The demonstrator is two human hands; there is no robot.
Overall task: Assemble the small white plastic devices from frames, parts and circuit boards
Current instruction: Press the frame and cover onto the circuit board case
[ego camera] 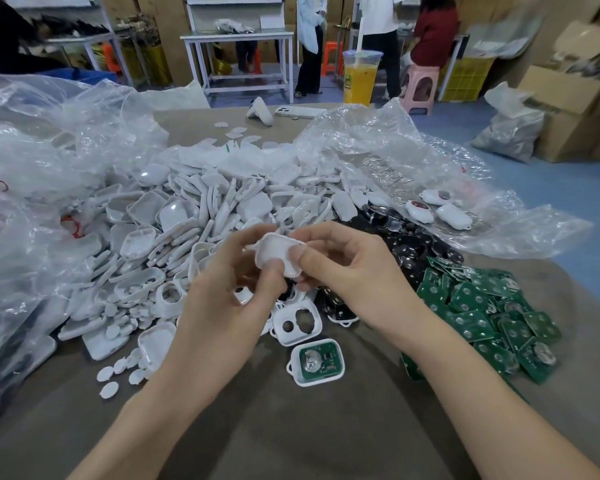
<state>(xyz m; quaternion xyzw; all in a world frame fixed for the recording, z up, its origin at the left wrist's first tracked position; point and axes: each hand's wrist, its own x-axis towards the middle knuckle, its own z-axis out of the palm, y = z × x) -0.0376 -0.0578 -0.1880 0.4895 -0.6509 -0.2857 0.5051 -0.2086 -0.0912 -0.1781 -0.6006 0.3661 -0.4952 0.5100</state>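
Observation:
Both my hands hold one small white plastic frame point(277, 251) above the table's middle. My left hand point(229, 289) grips its lower left side with the thumb pressed into it. My right hand point(340, 268) pinches its right edge with thumb and fingers. Below them lies a white frame with a green circuit board and a coin cell inside point(316, 362). An empty white frame with two holes point(297, 322) lies just above that. A heap of white shells and frames point(194, 220) spreads to the left. Green circuit boards point(489, 320) are piled at the right.
Black round parts point(406, 244) lie between the white heap and the boards. Three finished white devices point(437, 209) rest on clear plastic sheeting at the right. Crumpled clear bags point(32, 161) cover the left. A drink cup point(360, 77) and a phone point(300, 111) stand at the far edge. People stand behind.

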